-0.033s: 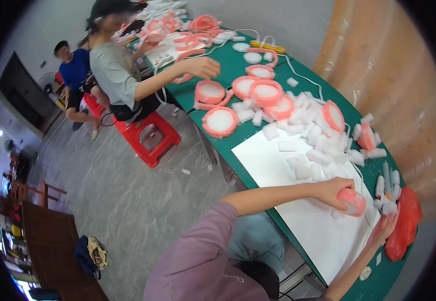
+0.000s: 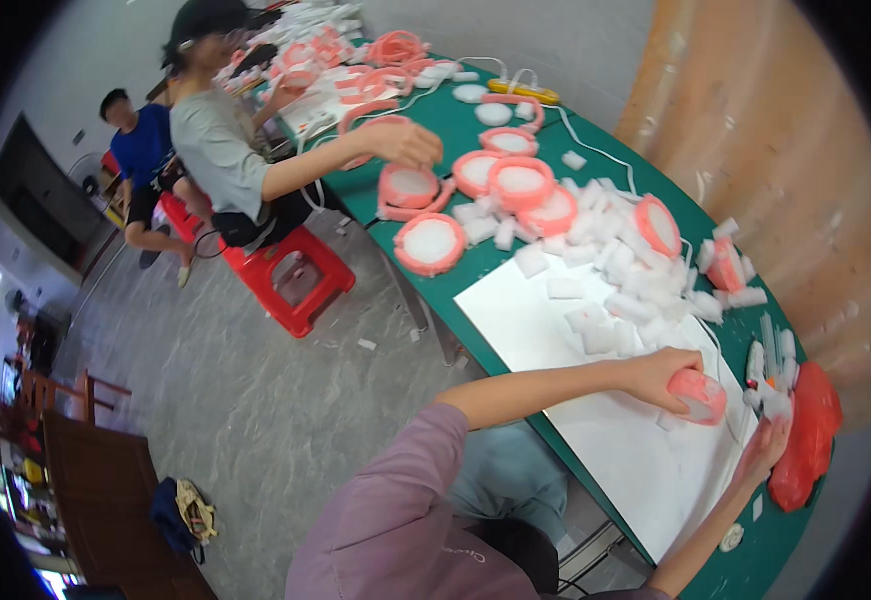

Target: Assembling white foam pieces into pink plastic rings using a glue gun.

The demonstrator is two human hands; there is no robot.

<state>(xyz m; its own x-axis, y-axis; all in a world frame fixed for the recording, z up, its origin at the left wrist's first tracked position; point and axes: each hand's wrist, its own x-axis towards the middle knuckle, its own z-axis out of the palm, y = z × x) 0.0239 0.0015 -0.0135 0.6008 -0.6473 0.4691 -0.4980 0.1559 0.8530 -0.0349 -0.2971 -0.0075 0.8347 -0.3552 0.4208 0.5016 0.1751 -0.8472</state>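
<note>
My left hand (image 2: 658, 380) is closed around a round foam piece (image 2: 697, 397) with a pink rim and a white face, tilted over the white board (image 2: 605, 440). At the right edge of the table my right hand (image 2: 763, 450) has its fingers raised and curled against a small white lump (image 2: 777, 404). Whether that lump is foam or part of a tool I cannot make out. Just beyond it lie clear sticks (image 2: 770, 340) and a white-and-orange item, partly covered. A heap of white foam blocks (image 2: 620, 290) lies beyond my left hand.
Several pink-rimmed white discs (image 2: 429, 243) lie along the green table (image 2: 435, 130). A red plastic bag (image 2: 805, 440) sits beside my right hand. White cord (image 2: 605, 150) runs across the far side. A co-worker (image 2: 225, 150) reaches over the table from a red stool (image 2: 300, 280).
The whole view has shifted slightly. Both my hands keep nearly the same places and grips.
</note>
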